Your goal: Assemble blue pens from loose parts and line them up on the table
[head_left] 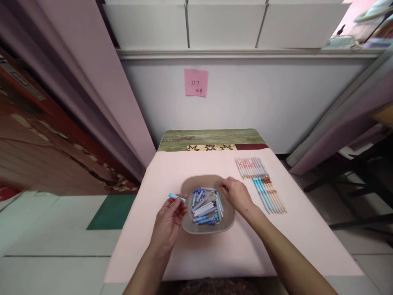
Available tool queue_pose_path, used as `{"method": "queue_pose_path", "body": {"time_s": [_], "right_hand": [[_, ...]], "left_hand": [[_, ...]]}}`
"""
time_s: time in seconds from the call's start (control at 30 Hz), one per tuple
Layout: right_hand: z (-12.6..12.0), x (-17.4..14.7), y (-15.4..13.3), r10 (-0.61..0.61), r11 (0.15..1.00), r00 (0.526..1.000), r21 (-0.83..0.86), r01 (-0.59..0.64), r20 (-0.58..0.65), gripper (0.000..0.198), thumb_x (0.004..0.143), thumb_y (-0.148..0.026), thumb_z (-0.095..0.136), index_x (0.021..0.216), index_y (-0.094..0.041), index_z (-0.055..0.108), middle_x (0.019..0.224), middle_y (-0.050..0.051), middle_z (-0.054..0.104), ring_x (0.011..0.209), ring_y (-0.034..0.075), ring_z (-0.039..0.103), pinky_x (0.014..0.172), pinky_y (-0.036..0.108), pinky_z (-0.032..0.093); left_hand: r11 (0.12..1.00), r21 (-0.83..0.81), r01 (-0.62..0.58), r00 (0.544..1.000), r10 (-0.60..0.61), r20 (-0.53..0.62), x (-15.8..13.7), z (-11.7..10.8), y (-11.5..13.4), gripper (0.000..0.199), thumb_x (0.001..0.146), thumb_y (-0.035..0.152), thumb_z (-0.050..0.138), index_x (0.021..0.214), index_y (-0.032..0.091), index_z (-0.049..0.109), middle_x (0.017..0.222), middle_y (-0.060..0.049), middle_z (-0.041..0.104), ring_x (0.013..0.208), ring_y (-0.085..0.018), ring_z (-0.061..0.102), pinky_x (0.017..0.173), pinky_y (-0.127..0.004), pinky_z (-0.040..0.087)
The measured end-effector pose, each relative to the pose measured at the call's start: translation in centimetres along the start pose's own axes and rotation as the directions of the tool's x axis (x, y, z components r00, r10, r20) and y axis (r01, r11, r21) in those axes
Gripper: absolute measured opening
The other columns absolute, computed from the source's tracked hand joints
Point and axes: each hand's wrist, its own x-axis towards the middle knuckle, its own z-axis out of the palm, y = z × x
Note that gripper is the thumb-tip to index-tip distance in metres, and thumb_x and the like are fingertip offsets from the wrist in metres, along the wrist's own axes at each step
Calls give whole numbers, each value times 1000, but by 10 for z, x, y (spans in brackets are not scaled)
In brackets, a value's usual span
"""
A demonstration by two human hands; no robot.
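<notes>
A grey plastic bin stands on the pink-covered table, holding several blue, white and grey pen parts. At its left rim, my left hand pinches a short light blue pen part between thumb and fingers. My right hand is over the bin's right rim with its fingertips pressed together. Whatever those fingertips hold, if anything, is too small to make out. To the right of the bin lie blue pens and brown-topped pens side by side. Behind them is a row of pale, patterned pens.
The pink cover leaves the table's green far end bare. A pink note is stuck on the white wall behind. Purple curtain hangs at the left, and dark furniture legs stand at the right.
</notes>
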Motion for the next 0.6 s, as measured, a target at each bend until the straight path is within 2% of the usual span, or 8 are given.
{"method": "queue_pose_path", "body": {"time_s": [0.1,0.2,0.27,0.33,0.43,0.6], "right_hand": [[16,12,-12,-56,997,993,-48,61,106,20,89,-18,50,90,-21,69,93,6,69,85,18,65,71,25,44],[31,26,-19,-97,988,970,-99,121,223,19,89,-13,51,90,-17,70,94,9,69,88,19,65,74,27,46],[38,33,-21,-108,980,951,-128,150,291,15,91,-17,54,97,-14,67,100,10,67,92,19,64,79,30,49],[43,37,-23,-106,974,932,-151,167,347,22,92,-27,57,109,-13,62,109,9,63,95,20,62,82,36,51],[49,40,-24,-90,968,913,-180,174,397,33,91,-33,58,119,-15,56,118,9,58,99,21,61,83,40,52],[51,39,-24,-101,965,900,-180,193,424,32,92,-33,57,118,-16,56,117,8,59,98,20,61,83,40,52]], "left_hand": [[1000,-10,-7,1000,6,-8,-1,1,1,10,76,8,66,86,11,66,92,-7,69,62,-9,60,55,-19,53],[1000,-23,-1,1000,1,-19,-1,0,2,12,75,9,68,86,12,66,76,-2,65,59,-8,58,52,-17,51],[1000,-26,4,1000,-4,-9,-2,-2,2,13,74,10,70,86,12,65,71,0,61,58,-8,56,51,-16,49],[1000,-24,10,1000,-10,1,-2,-3,2,14,74,11,70,87,12,65,72,0,61,57,-7,56,50,-16,48],[1000,-22,22,1000,-22,6,-2,-3,1,15,74,12,69,88,12,64,73,-1,60,56,-7,55,48,-16,47],[999,-26,34,999,-34,5,-1,-5,2,15,75,12,69,89,12,64,74,-1,60,56,-7,54,49,-16,47]]}}
